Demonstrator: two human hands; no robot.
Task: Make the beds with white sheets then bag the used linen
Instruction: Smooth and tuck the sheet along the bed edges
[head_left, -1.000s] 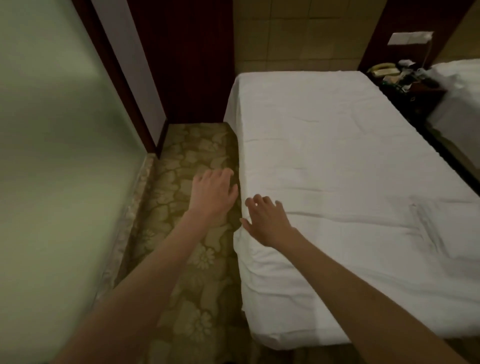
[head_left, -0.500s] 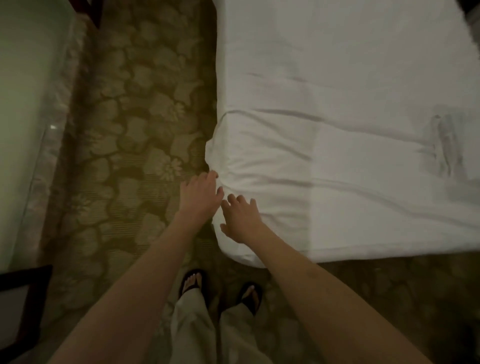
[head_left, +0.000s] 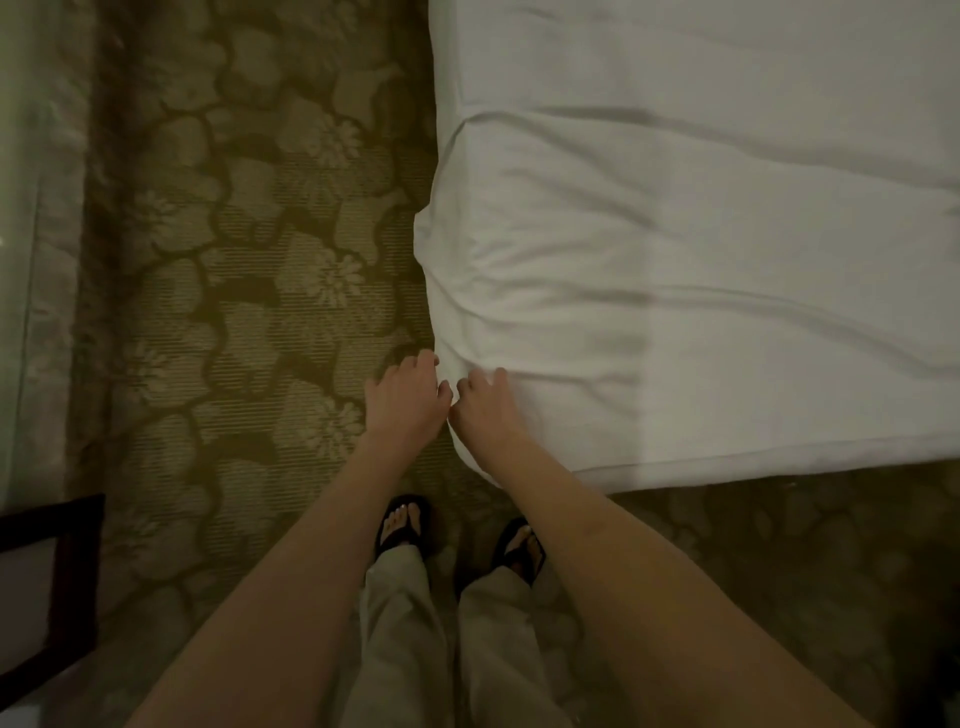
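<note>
A bed with a white sheet (head_left: 675, 270) fills the upper right, and its near left corner points toward me. Both hands meet at that corner. My left hand (head_left: 405, 402) presses against the side of the corner, fingers curled and thumb pinching the fabric edge. Just to its right, my right hand (head_left: 485, 410) lies on the corner with bent fingers bunching the sheet. Creases run out from the corner across the sheet. No used linen or bag is in view.
A floral green-brown carpet (head_left: 234, 291) covers the floor left of and below the bed. A frosted glass wall (head_left: 21, 208) runs along the left edge. A dark wooden frame (head_left: 67, 587) stands at the lower left. My feet in black sandals (head_left: 402, 525) stand right at the bed corner.
My view tipped down from the whole bed to its near corner. Both hands moved from the bed's left edge to the corner and closed on the sheet there.
</note>
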